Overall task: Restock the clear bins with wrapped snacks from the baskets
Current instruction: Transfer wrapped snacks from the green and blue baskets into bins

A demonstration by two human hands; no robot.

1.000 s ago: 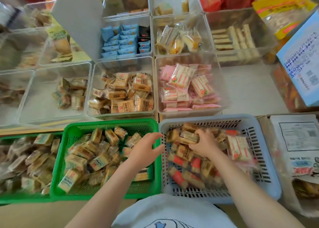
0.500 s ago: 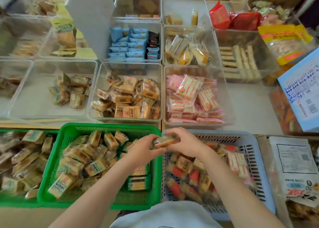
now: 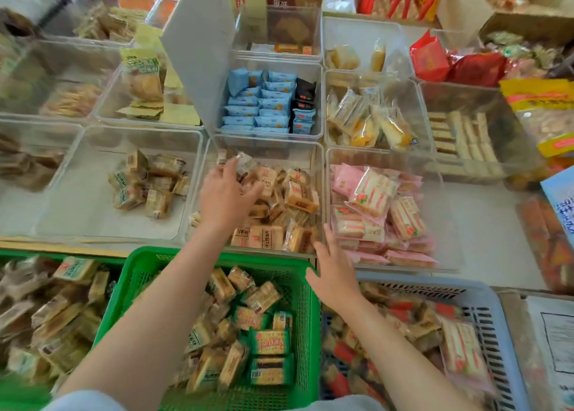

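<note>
One head camera is looking forward and steeply down from above the person's arms, near the green basket (image 3: pixel 298 274) and the clear bins (image 3: pixel 320 162). No second view is sharing this scene.

behind the bins you had a white board (image 3: pixel 198 53) leaning upright, red packets (image 3: pixel 430 56) heaped at the far right, and a yellow bag (image 3: pixel 542 112) beside them. a blue-edged printed box (image 3: pixel 560 202) stood at your right edge, with a white labelled sheet (image 3: pixel 556 339) lying below it.
</note>
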